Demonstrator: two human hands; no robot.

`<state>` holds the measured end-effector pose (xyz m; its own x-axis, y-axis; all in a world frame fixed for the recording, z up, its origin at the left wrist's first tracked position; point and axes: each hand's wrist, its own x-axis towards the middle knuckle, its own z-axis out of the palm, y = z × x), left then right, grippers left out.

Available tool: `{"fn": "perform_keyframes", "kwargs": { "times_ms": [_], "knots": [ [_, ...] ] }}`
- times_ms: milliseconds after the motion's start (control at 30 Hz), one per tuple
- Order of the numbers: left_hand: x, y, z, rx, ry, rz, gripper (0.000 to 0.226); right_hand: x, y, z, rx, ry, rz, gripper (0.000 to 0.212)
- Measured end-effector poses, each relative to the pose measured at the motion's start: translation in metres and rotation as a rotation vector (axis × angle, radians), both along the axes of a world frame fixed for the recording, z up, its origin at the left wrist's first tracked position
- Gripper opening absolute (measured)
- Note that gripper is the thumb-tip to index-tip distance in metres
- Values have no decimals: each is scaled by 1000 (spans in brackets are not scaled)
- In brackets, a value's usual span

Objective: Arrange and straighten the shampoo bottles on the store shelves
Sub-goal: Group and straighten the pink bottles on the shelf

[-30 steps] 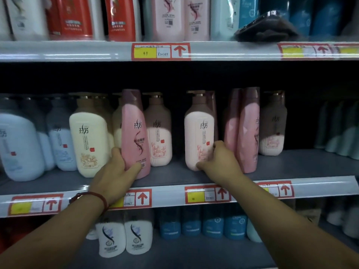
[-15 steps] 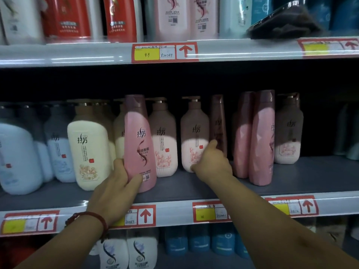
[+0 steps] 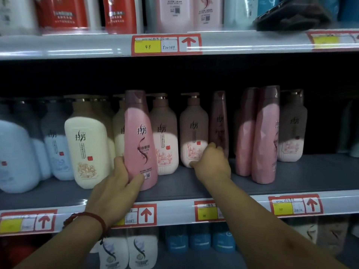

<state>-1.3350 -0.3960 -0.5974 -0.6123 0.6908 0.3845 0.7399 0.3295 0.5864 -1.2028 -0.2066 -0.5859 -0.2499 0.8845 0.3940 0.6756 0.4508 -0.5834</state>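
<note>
My left hand [image 3: 118, 179] grips the lower part of a tall pink shampoo bottle [image 3: 140, 140], which stands upright near the front of the middle shelf [image 3: 194, 183]. My right hand [image 3: 212, 165] reaches deeper in. It holds the base of a pale pink pump bottle [image 3: 193, 131], thumb on its front. The fingers hide the foot of a slim dark maroon bottle [image 3: 220, 121] just to its right. A second pink pump bottle [image 3: 165, 138] stands between the two held bottles.
A cream pump bottle [image 3: 87, 144] and pale blue bottles [image 3: 17, 156] stand to the left. Two tall pink bottles [image 3: 260, 136] and a pump bottle [image 3: 291, 129] stand to the right. A dark object [image 3: 291, 14] lies on the upper shelf. More bottles fill the shelf below.
My right hand has pushed the pale pink pump bottle from the shelf front back into the row, which uncovered the dark maroon bottle. My left hand has kept hold of the tall pink bottle.
</note>
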Motion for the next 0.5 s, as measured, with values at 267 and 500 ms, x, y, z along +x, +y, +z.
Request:
{"fn": "perform_keyframes", "kwargs": {
  "times_ms": [267, 500],
  "knots": [
    [2, -1, 0, 33, 4, 17, 23, -2, 3, 0, -1, 10, -17, 60],
    [0, 1, 0, 31, 19, 36, 14, -7, 6, -2, -1, 19, -21, 59]
  ]
}}
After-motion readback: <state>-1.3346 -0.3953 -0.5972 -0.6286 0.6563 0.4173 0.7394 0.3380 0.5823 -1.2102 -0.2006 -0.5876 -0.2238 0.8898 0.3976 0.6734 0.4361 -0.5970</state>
